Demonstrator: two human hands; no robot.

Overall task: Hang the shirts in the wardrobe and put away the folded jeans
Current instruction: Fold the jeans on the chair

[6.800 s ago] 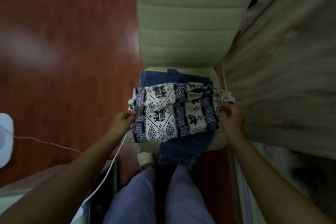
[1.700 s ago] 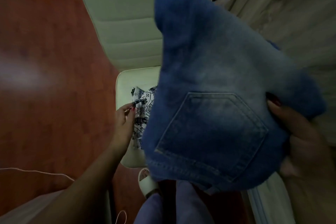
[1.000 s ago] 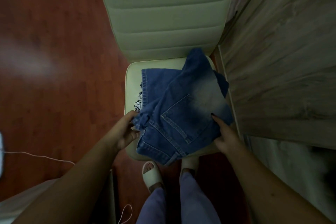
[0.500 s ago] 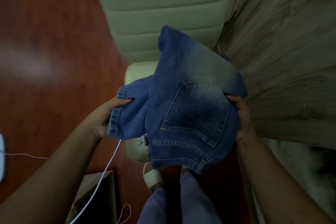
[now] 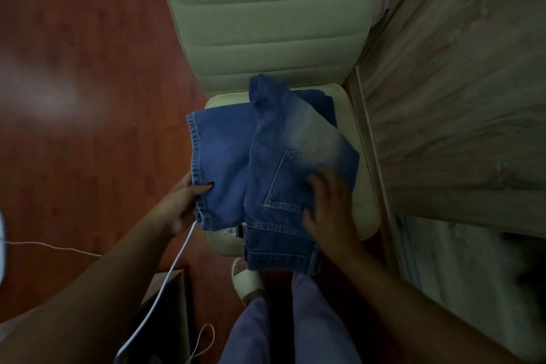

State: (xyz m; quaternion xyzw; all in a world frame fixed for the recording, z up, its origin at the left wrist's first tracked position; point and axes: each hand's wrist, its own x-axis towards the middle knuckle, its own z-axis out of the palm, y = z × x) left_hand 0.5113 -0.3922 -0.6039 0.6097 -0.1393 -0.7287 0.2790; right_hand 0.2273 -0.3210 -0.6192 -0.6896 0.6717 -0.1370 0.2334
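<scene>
Blue jeans lie loosely folded on the seat of a cream padded chair, back pocket up. My left hand pinches the hem edge of the jeans at the left, thumb on top. My right hand rests flat on the pocket and waistband area, fingers spread, blurred by motion. A small patch of the patterned white and navy shirt peeks out from under the jeans at the seat's front edge; the rest of it is hidden.
A wood-grain wardrobe panel stands right of the chair. Red-brown floor spreads to the left. A white cable runs under my left arm. My feet in pale slippers stand before the chair. A dark box sits lower left.
The jeans, held up in the air half a second ago, have come down onto the chair seat. My right hand has moved from their edge onto their top.
</scene>
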